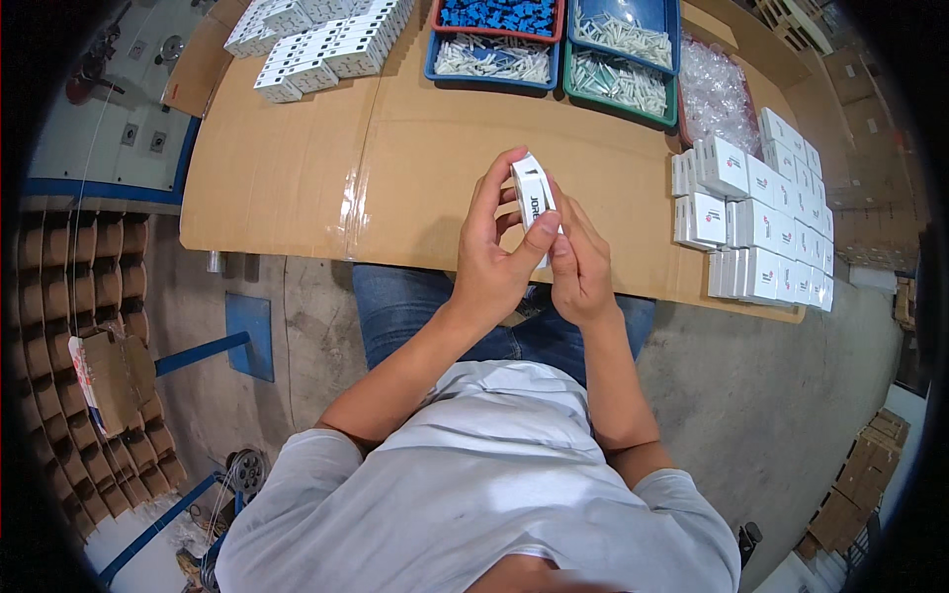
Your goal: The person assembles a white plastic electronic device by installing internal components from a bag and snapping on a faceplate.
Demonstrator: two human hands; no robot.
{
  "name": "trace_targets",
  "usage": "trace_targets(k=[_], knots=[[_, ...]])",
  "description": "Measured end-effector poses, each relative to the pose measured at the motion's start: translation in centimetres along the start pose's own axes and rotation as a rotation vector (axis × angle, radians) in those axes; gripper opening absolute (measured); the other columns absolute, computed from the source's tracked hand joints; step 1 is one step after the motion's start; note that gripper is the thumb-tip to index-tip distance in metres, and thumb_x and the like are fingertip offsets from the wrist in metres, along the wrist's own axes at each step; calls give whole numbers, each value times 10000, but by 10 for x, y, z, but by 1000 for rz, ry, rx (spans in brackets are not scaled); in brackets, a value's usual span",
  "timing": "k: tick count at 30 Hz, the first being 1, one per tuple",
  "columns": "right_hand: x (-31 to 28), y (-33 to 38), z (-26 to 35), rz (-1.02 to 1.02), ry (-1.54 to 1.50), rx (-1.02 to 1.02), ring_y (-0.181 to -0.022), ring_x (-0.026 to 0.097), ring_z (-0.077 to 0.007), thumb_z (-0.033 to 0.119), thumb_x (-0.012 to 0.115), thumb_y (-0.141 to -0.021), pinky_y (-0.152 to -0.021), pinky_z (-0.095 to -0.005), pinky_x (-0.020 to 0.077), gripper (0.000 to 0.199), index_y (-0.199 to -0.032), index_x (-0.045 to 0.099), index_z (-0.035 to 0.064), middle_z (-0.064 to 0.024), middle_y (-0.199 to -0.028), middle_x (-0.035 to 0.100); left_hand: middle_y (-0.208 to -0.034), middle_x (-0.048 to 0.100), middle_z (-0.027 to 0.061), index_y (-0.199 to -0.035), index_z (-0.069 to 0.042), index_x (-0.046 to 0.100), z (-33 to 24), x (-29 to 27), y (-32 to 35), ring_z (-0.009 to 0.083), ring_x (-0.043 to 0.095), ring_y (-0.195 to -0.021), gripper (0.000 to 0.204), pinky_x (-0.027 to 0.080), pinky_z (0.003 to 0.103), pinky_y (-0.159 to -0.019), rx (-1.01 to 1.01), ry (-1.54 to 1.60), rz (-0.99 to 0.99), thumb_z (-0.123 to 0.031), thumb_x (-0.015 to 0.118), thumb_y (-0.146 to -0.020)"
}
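Both my hands hold one small white carton (532,196) above the near edge of the cardboard-covered table. My left hand (494,232) wraps it from the left, with the index finger at its top and the thumb across its face. From the right, my right hand (581,259) presses its thumb and fingers against the carton's lower side. Dark print shows on the carton's face. What is inside it, if anything, cannot be seen.
White cartons (766,222) are stacked at the table's right. More white boxes (326,44) stand far left. Along the back sit a red tray (563,20) of blue parts, a blue tray (494,83) of pale parts, a green tray (623,114), and clear plastic pieces (717,94).
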State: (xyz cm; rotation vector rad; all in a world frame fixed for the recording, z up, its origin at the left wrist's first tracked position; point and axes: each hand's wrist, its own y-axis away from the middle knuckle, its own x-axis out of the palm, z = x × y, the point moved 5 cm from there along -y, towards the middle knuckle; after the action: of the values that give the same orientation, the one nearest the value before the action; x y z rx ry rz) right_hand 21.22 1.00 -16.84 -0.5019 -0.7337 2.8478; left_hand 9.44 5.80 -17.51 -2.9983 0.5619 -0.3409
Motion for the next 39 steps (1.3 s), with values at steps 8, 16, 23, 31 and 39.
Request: trace_targets(k=[8, 16, 23, 31, 39], knots=[[-1, 0, 0, -30, -18, 61, -1250, 593, -419, 342, 455, -1080, -1066, -439, 457, 554, -1472, 511, -45, -253, -1423, 578, -1341, 528, 92, -1492, -62, 442, -3, 1, 0, 207, 565, -1223, 626, 524, 343, -963, 34, 21, -24, -192, 738, -955], [-6, -1, -14, -40, 64, 136, -1324, 557, -370, 446, 642, -996, -1109, -438, 426, 599, -1426, 590, 31, -219, -1416, 592, -1196, 652, 133, -1361, -89, 514, 26, -11, -7, 229, 695, -1024, 649, 627, 417, -831, -547, 393, -69, -646, 425, -1039], [-8, 3, -24, -13, -84, 159, -1283, 596, -343, 408, 798, -885, -1077, -429, 461, 621, -1365, 649, 43, -195, -1379, 617, -1274, 608, 116, -1424, -109, 455, 14, -4, 0, 221, 666, -1135, 727, 614, 413, -876, -566, 366, -2, -710, 348, -1028], [-15, -7, -10, -51, 56, 9, -1240, 616, -337, 561, 790, -851, -1046, -418, 478, 673, -1236, 671, 23, -206, -1381, 613, -1229, 659, 146, -1451, -53, 428, 19, -1, -3, 223, 709, -1073, 670, 605, 363, -914, -446, 385, 111, -588, 445, -1048], [-1, 1, -20, -145, -319, 197, -1261, 605, -344, 642, 799, -801, -1035, -428, 487, 845, -1313, 541, 22, -215, -1389, 593, -1200, 673, 105, -1397, -80, 486, 18, 18, 7, 201, 698, -1082, 616, 583, 345, -904, -610, 429, 85, -592, 416, -1061]])
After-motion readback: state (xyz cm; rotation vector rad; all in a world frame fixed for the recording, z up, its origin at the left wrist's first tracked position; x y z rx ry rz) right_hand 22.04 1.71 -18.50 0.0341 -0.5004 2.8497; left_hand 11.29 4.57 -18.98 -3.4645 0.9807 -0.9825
